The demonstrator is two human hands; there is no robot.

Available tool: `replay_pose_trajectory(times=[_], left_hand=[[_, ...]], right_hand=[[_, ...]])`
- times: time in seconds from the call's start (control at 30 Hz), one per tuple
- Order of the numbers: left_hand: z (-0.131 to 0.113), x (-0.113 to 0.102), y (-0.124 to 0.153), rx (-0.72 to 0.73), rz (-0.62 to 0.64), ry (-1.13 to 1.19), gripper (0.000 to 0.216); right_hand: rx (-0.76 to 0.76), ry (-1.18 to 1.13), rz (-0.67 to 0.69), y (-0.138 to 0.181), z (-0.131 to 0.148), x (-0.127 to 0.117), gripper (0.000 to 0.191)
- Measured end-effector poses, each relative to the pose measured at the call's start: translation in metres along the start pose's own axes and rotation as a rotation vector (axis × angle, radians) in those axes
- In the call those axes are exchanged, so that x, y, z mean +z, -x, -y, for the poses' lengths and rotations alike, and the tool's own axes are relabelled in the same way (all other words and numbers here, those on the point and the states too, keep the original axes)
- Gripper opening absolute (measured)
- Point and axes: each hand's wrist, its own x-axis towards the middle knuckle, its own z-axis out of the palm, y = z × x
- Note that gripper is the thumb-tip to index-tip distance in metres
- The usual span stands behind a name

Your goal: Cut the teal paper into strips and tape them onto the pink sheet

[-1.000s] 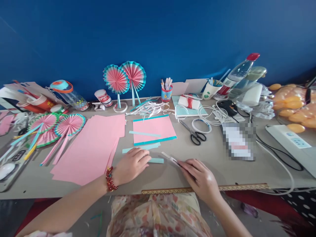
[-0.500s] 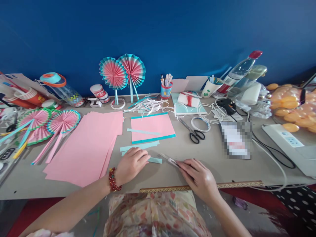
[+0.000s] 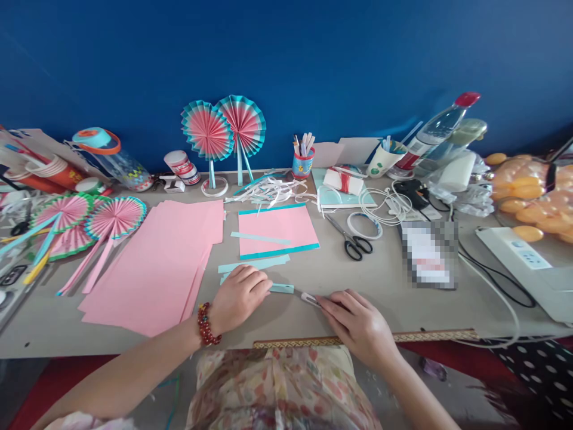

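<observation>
My left hand [image 3: 242, 297], with a red bead bracelet at the wrist, presses curled fingers onto a light-blue paper strip [image 3: 282, 288] on the table. The strip's right end sticks out past the fingers. In my right hand [image 3: 358, 319] is a white utility knife [image 3: 310, 299], its thin blade at the strip's right end; whether it touches the paper I cannot tell. More pale-blue strips [image 3: 253, 263] lie just beyond my left hand. Behind them is a pink sheet [image 3: 276, 232] with blue bands along two edges and a loose strip across it.
Large pink sheets [image 3: 147, 269] lie stacked at left, beside folded paper fans [image 3: 115, 219]. Black-handled scissors [image 3: 353, 243], a tape roll [image 3: 364, 226] and a phone [image 3: 427, 257] with a blurred screen are at right. White paper scraps [image 3: 271, 192] lie behind. A power strip [image 3: 528, 254] sits far right.
The knife has shifted slightly toward me and its blade now sits lower, by the strip's end. My left hand stays in place on the strip.
</observation>
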Motion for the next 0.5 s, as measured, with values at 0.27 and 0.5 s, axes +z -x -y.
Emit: replay_pose_trajectory(times=[0.27,0.5], left_hand=[[-0.009,-0.005,0.011,0.109,0.159,-0.051,0.058],[-0.01,0.002,0.018,0.122,0.264,-0.002,0.096]], right_hand=[[-0.018,0.024,0.023,-0.006,0.002,-0.002,0.028],[-0.047,0.032,0.024,-0.009,0.0,-0.006,0.031]])
